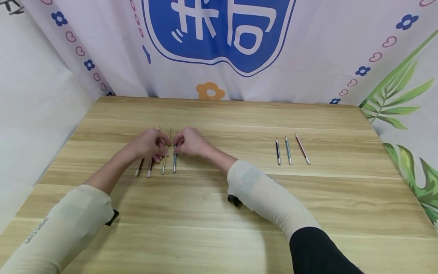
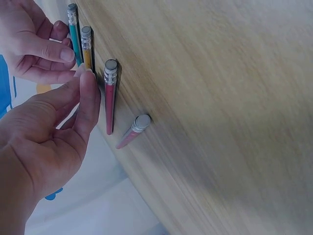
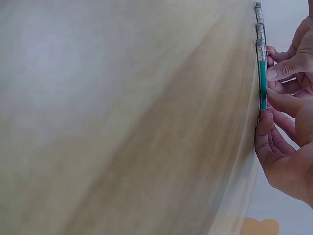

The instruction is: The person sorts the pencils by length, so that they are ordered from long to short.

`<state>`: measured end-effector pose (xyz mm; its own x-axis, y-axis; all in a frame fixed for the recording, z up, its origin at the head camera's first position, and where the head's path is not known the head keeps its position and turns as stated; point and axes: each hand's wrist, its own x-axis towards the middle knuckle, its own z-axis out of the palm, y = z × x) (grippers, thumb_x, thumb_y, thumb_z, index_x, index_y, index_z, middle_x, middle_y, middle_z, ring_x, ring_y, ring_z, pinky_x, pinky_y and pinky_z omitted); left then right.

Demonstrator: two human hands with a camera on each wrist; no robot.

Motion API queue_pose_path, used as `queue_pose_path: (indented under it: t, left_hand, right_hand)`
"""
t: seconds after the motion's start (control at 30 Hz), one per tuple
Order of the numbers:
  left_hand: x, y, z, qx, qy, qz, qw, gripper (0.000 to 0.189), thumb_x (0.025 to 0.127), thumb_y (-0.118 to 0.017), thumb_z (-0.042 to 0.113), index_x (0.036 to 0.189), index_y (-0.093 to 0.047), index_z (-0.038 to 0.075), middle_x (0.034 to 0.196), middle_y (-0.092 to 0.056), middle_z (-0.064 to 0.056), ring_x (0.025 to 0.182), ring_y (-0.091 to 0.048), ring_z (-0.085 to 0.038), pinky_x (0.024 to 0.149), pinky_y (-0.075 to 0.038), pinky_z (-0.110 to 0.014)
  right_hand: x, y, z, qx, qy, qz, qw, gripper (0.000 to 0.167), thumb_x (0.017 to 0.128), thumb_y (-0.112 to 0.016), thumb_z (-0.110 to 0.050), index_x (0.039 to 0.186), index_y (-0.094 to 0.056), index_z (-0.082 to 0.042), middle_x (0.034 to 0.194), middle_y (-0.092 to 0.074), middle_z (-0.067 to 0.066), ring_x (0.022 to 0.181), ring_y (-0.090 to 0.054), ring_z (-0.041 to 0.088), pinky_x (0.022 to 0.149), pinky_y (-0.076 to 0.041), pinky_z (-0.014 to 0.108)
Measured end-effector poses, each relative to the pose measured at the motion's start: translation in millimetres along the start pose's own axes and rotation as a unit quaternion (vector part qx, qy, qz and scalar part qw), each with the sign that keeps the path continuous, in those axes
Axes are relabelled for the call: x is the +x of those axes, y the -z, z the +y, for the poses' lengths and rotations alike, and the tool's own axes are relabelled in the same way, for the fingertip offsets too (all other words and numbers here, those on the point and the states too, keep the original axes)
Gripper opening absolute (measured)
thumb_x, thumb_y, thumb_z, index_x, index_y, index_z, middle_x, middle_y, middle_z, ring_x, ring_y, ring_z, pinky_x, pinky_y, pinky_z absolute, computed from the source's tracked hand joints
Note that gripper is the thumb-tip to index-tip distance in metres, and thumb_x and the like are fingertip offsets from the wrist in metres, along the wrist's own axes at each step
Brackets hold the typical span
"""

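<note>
The person's left hand [image 1: 150, 145] is holding its thumb and fingers narrow, and is pinching the yellow pencil [image 1: 164, 166] along its length; the eraser end is protruding from the fingertips on the person's side. Just to the right of that hand, the right hand [image 1: 190, 141] is pinching the teal pencil [image 1: 175, 164] between thumb and finger, towards its far end. I am noting that the two hands are nearly meeting, with both pencils lying side by side on the bench [image 1: 212, 201].

Under the left hand and to its left, two more pencils are lying with erasers towards the person: a red pencil [image 2: 110, 105] nearer the fingers, and a pink pencil [image 2: 131, 135] farther out, which is slanting. The left hand is hiding their middles from me.

Well apart to the right of the right hand, three pencils are lying in a loose row: a dark pencil [image 1: 278, 153] nearest it, then a light blue pencil [image 1: 289, 151], then a rose pencil [image 1: 302, 149], which is leaning the other way.

Behind each hand, a cream sleeve [image 1: 267, 194] is covering the forearm. Beyond both hands, a white curtain [image 1: 304, 72] is hanging at the far edge, showing a blue emblem [image 1: 222, 49] and an orange flower [image 1: 200, 91]
</note>
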<state>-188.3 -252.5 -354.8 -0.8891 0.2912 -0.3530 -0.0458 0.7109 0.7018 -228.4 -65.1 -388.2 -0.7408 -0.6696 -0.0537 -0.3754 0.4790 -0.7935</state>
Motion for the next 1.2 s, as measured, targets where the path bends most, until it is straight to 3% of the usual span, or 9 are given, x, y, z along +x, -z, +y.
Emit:
queue_pose_path:
  t: [0.63,0.87,1.2]
  left_hand:
    - [1.0,-0.6,3.8,0.016,-0.008,-0.009,0.9998,0.037,0.093,-0.07,-0.009,0.125,-0.057,-0.019,0.082,-0.066,-0.019,0.061,-0.067,-0.02,0.059,-0.064,-0.034]
    - [-1.3,-1.1,2.0,0.017,-0.015,-0.012,0.9997,0.039,0.092,-0.071,-0.007,0.126,-0.056,-0.019,0.083,-0.066,-0.019,0.064,-0.066,-0.021,0.06,-0.064,-0.035]
    - [0.0,0.6,0.6,0.024,-0.024,-0.015,0.9993,0.036,0.094,-0.071,-0.005,0.124,-0.058,-0.018,0.081,-0.065,-0.017,0.065,-0.066,-0.02,0.061,-0.064,-0.035]
  right_hand:
    - [-8.8,12,7,-0.016,0.017,0.01,0.9997,0.015,0.092,-0.079,-0.01,0.105,-0.078,-0.003,0.092,-0.077,0.006,0.078,-0.066,0.014,0.067,-0.054,0.019]
    - [-17.8,22,13,-0.018,0.011,0.019,0.9996,0.021,0.096,-0.076,-0.013,0.113,-0.077,-0.002,0.099,-0.077,0.008,0.085,-0.068,0.014,0.073,-0.055,0.018]
    - [-32.3,42,25,0.003,0.002,0.048,0.9988,0.021,0.094,-0.076,-0.008,0.113,-0.076,0.002,0.089,-0.075,0.008,0.077,-0.066,0.013,0.069,-0.054,0.019]
